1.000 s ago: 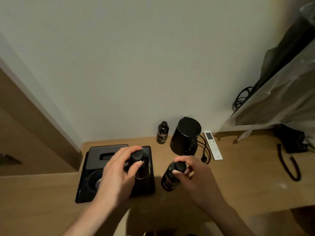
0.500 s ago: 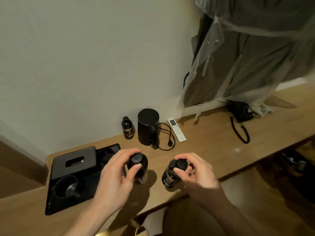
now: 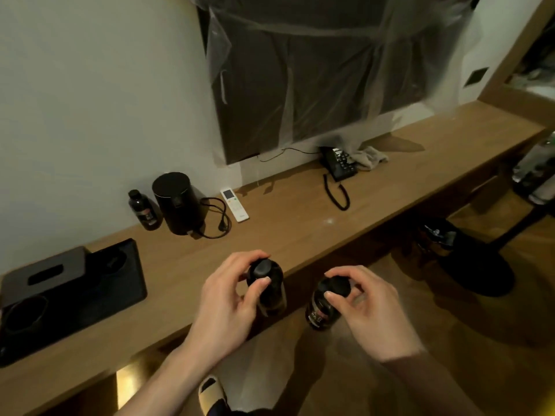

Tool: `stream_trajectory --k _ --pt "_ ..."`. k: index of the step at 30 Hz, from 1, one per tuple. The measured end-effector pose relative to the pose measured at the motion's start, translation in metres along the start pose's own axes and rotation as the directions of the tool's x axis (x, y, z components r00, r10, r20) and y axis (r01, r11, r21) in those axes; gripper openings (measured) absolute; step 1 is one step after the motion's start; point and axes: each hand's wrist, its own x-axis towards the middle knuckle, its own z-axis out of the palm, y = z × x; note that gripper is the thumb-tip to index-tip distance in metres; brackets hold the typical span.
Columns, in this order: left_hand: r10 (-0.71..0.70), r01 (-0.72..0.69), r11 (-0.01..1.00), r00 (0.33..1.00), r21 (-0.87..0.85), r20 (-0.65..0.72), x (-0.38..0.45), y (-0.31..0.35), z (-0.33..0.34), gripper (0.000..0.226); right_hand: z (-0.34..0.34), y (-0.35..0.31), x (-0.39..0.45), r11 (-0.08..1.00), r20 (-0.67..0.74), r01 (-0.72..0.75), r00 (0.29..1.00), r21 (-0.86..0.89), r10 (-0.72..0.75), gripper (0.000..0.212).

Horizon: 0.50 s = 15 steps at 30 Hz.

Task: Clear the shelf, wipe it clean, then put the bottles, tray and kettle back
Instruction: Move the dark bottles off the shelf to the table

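Now that both bottles have come off the shelf (image 3: 315, 217), each hand pinches one by its cap: the left hand (image 3: 228, 310) holds its bottle (image 3: 268, 292) over the front edge, the right hand (image 3: 369, 307) carries its bottle (image 3: 322, 310) past it. Clearing is under way; a third bottle (image 3: 144, 210), the kettle (image 3: 180, 202) and the tray (image 3: 90, 292) remain.

The long brown wooden shelf (image 3: 300, 223) has a smooth, matt grain. The black rectangular plastic tray (image 3: 120, 283) looks faintly glossy, and the black cylindrical kettle (image 3: 177, 202) is matt. Crinkled clear plastic sheeting (image 3: 315, 70) shines over a dark screen. A grey cloth (image 3: 371, 156) looks soft and rough.
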Motion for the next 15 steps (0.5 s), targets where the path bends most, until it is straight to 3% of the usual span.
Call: stream_trajectory --k 5,15 --pt "-0.016 0.019 0.999 0.996 -0.031 0.092 -0.019 0.041 0.061 0.035 -0.057 0.045 -0.044 0.996 -0.021 -0.032 0.999 -0.080 0.031 0.028" --pt "0.080 -0.084 0.996 0.957 0.000 0.278 0.007 0.105 0.158 0.037 -0.145 0.111 -0.074 0.984 -0.125 -0.176 0.977 -0.013 0.173 0.024"
